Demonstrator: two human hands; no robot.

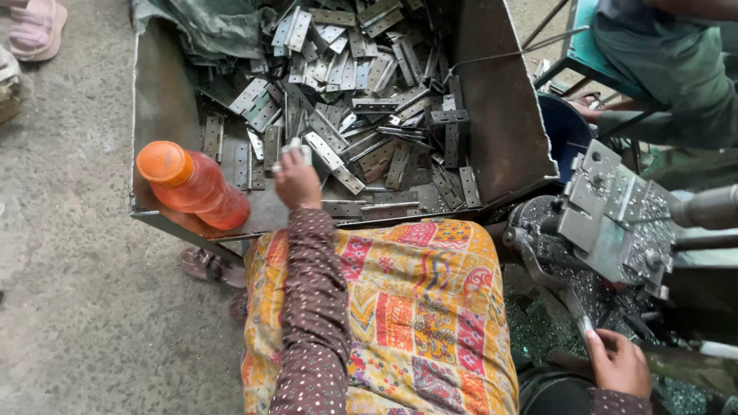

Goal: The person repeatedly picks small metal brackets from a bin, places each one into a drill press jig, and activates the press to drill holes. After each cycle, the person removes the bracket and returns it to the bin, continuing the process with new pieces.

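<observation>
Gripping 1 hinge [296,147] in left hand [297,183], above tray [157,107]; right hand [619,363] closed on lever [573,307]. Pick-up step, seemingly; next: careful carry toward press [615,223].

hinges [361,100] lie heaped in a metal tray [500,100], a bottle [196,187] at its near left corner; a press machine [615,223] stands right of the tray.

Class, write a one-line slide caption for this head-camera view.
Left hand picks a metal hinge from a tray of hinges; right hand grips a press lever.
</observation>
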